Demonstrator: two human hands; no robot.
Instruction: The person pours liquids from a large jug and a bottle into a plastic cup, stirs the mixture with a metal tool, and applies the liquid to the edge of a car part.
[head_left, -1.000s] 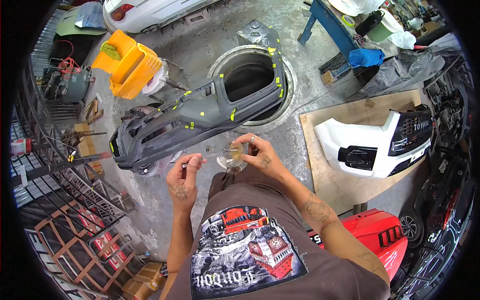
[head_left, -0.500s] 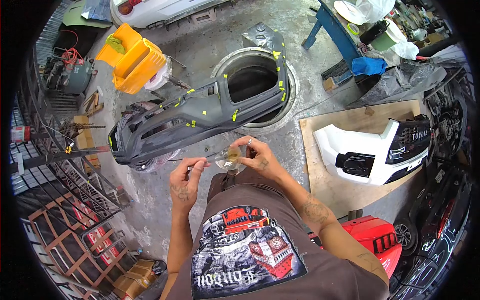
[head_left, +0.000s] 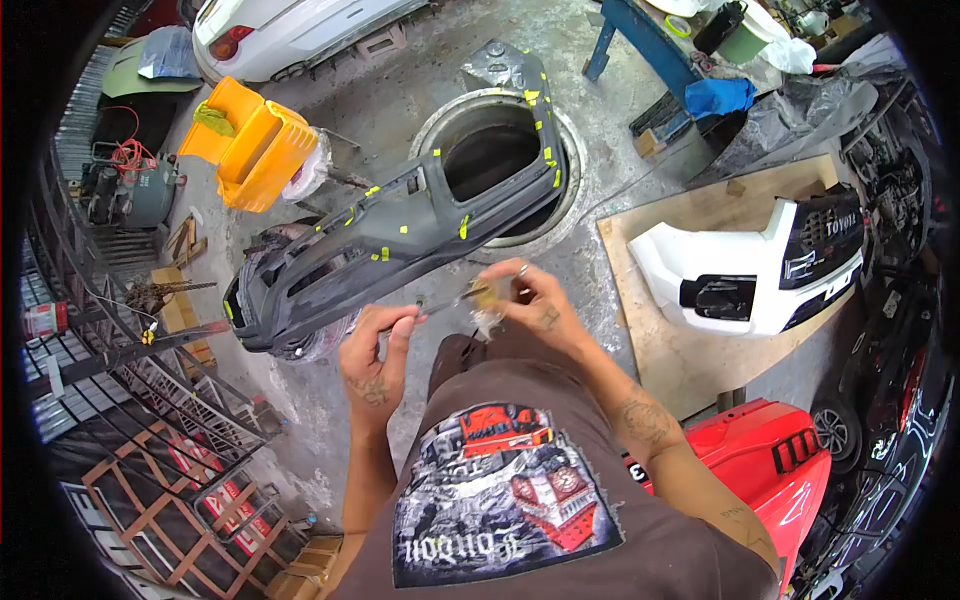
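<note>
My left hand (head_left: 375, 352) pinches a thin grey rod-like tool (head_left: 437, 308) between thumb and fingers, its far end pointing at my right hand. My right hand (head_left: 535, 308), with a ring on one finger, has its fingers closed on a small clear, yellowish piece of crinkled plastic (head_left: 486, 296); I cannot tell its exact kind. The tool's tip overlaps this plastic in the view. Beyond both hands lies a long black plastic car part (head_left: 400, 240) dotted with several yellow-green tape pieces.
The black part rests across a round ring-shaped stand (head_left: 577, 160). A yellow bin (head_left: 262, 150) stands at the back left. A white bumper (head_left: 660, 275) lies on a wooden board (head_left: 625, 350) to the right. A red body panel (head_left: 755, 440) sits near my right elbow.
The view has shifted slightly. The tool's tip now reaches into the yellowish plastic, which has tilted in my right hand. My left hand keeps its pinch.
</note>
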